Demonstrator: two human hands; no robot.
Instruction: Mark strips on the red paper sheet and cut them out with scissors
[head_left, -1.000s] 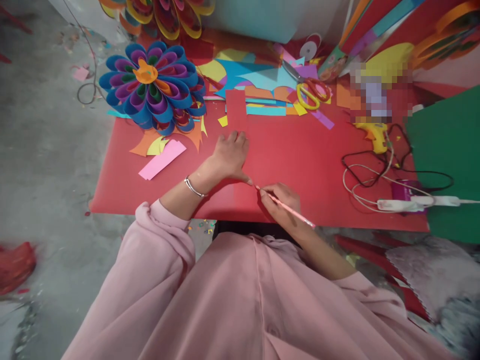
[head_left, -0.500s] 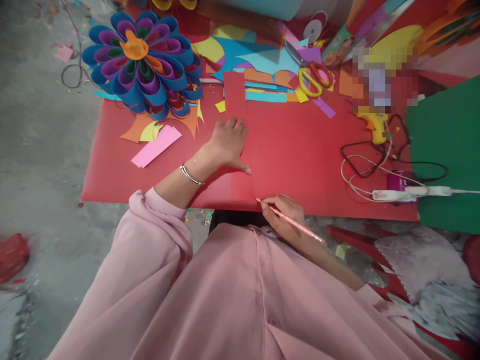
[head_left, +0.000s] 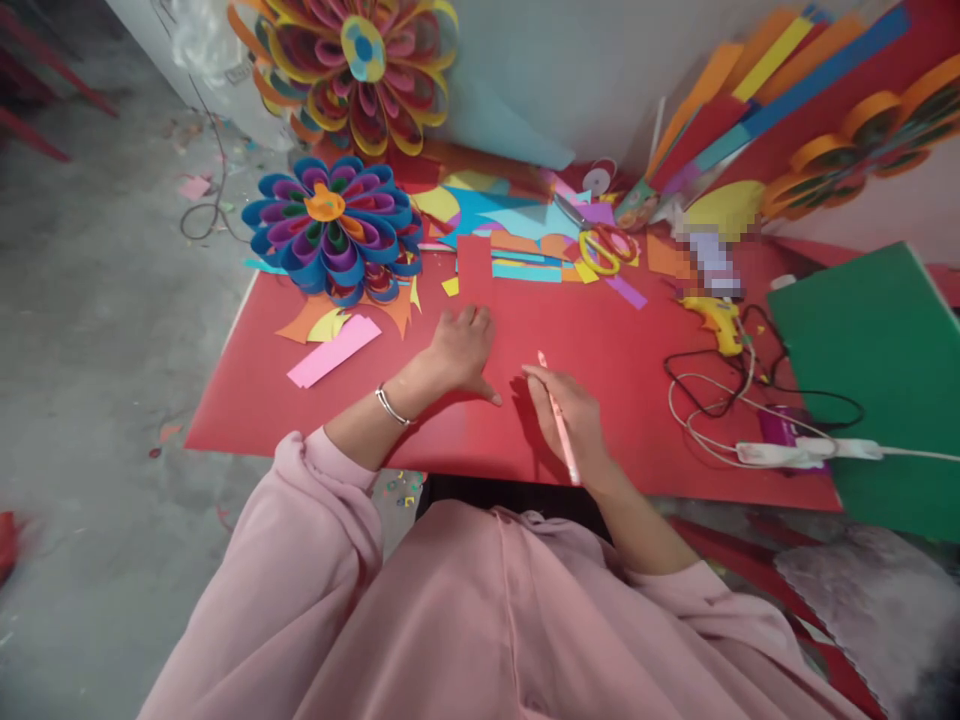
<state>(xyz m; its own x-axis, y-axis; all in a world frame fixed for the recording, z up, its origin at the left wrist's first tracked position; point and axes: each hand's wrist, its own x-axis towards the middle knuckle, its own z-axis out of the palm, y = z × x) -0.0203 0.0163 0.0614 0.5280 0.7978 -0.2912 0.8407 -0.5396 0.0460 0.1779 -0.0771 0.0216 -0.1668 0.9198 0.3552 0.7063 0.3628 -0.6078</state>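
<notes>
My left hand (head_left: 465, 350) lies flat with fingers spread, pressing a red paper strip (head_left: 475, 262) onto a large red sheet (head_left: 622, 370) on the table. The strip's far end shows beyond my fingertips; the hand covers its middle. A pink pencil (head_left: 561, 430) is held in my right hand (head_left: 574, 415), its tip pointing away from me and raised off the sheet. The right hand is just right of my left thumb, apart from it. Left of my left wrist lies a small pile of pink paper strips (head_left: 334, 352).
A blue and purple paper flower (head_left: 330, 225) stands at the back left, a yellow one (head_left: 364, 85) behind it. Scissors (head_left: 604, 250) lie among coloured scraps (head_left: 525, 215). Farther right are a yellow glue gun (head_left: 716, 322), cables, a white power strip (head_left: 810, 452) and a green board (head_left: 862, 370).
My right hand has lifted the pencil from the strip's near edge and moved it away from me, turning it more upright. The left hand stays on the strip. My view has tilted up.
</notes>
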